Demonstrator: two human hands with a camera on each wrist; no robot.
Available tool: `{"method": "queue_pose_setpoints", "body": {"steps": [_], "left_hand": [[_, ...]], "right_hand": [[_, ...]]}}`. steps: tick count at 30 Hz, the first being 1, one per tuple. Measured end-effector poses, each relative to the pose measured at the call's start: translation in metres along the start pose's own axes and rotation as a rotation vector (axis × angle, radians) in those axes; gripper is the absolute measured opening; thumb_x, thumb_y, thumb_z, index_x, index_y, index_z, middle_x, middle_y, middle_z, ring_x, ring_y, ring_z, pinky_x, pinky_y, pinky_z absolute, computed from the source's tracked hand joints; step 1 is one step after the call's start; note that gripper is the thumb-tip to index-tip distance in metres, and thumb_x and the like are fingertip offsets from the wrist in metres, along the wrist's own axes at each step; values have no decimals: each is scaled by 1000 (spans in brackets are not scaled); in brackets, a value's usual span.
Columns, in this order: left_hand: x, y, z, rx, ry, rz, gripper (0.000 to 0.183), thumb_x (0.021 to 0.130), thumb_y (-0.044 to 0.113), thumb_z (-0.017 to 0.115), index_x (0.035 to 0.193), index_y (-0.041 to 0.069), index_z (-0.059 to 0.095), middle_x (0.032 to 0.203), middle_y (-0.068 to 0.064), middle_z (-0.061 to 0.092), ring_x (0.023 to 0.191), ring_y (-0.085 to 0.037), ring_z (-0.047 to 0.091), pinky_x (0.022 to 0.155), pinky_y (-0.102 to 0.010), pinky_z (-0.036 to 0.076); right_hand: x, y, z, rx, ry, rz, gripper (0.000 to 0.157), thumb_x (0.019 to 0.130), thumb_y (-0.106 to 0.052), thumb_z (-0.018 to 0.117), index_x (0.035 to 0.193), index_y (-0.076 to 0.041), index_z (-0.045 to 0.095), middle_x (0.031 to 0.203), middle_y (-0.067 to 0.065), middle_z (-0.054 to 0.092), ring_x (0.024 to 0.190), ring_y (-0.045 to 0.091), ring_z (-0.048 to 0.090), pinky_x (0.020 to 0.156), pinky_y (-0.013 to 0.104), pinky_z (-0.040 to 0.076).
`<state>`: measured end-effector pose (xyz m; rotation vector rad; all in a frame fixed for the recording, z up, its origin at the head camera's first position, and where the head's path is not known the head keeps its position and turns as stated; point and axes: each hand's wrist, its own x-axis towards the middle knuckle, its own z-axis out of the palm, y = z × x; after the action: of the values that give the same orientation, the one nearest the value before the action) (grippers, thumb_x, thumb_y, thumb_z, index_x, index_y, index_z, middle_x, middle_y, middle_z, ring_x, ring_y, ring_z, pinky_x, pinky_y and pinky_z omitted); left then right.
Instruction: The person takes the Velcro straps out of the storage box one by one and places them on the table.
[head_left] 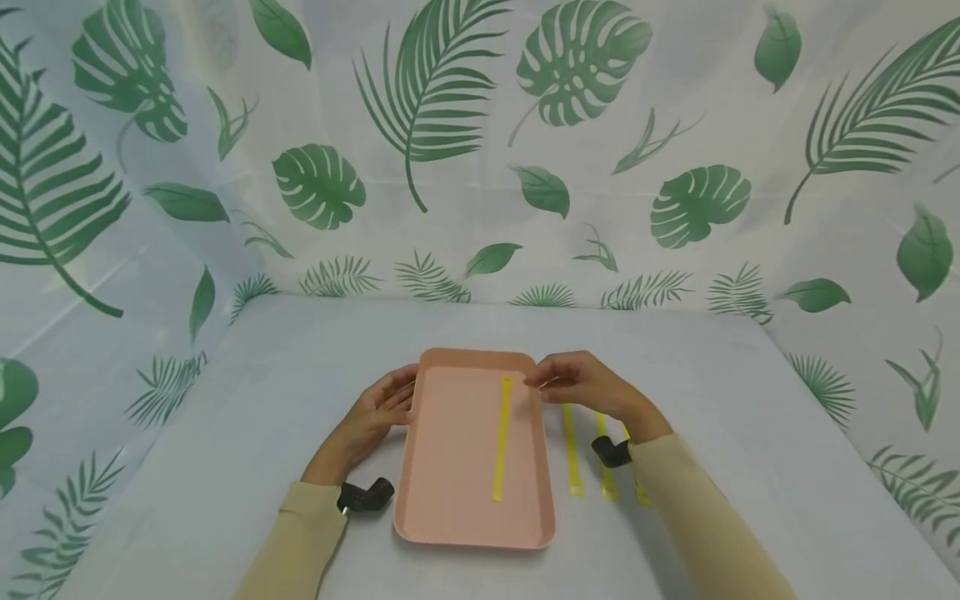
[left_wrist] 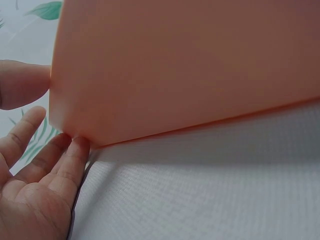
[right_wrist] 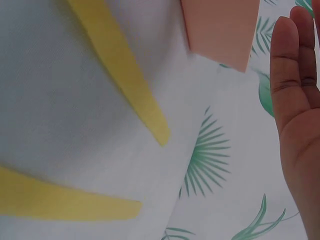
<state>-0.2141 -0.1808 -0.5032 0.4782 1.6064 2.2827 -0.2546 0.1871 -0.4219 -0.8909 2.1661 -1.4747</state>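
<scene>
A shallow pink tray [head_left: 450, 454] lies on the table with its long sides running away from me. Inside it, right of the middle, is a flat yellow strip [head_left: 502, 442] with a small holed head at its far end. My left hand [head_left: 367, 421] is at the tray's left side; in the left wrist view its fingertips [left_wrist: 80, 145] touch the tray's outer wall and the thumb is at the rim. Over the right rim, by the strip's far end, my right hand [head_left: 588, 385] has loosely extended fingers and holds nothing visible.
Right of the tray, several more yellow strips [head_left: 572, 454] lie side by side on the pale table [head_left: 300, 375], partly under the right hand and forearm. A leaf-patterned white curtain [head_left: 465, 208] stands behind and at both sides.
</scene>
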Motion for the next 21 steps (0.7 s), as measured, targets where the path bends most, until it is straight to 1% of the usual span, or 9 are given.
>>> {"method": "queue_pose_setpoints", "body": {"steps": [3,8,12,21], "left_hand": [[0,0,0,-2,-2,-1,78,83,-16,54,153,-9,19,159,-29,17,147,-44,19,112,-28,38],[-1,2,1,-5,-6,0,79,83,-15,55,153,-10,19,159,-29,18,147,-44,20,112,-27,39],[0,2,1,-5,2,-5,79,83,-16,55,153,-10,19,159,-29,18,147,-43,21,111,-26,40],[1,0,-1,0,14,-4,79,82,-14,56,153,-9,21,159,-29,21,147,-43,23,110,-26,41]], "right_hand": [[6,-1,2,1,-29,-20,25,90,11,63,115,6,67,119,35,61,114,47,58,94,31,55],[15,-4,5,-44,-77,-58,26,89,12,63,114,6,67,117,31,64,112,49,59,97,34,54],[25,-4,7,-40,-141,-91,26,89,13,63,113,6,68,116,31,64,110,50,59,99,37,53],[46,-2,13,-62,-272,-86,25,87,13,65,109,3,70,110,18,70,106,46,63,93,36,56]]}}
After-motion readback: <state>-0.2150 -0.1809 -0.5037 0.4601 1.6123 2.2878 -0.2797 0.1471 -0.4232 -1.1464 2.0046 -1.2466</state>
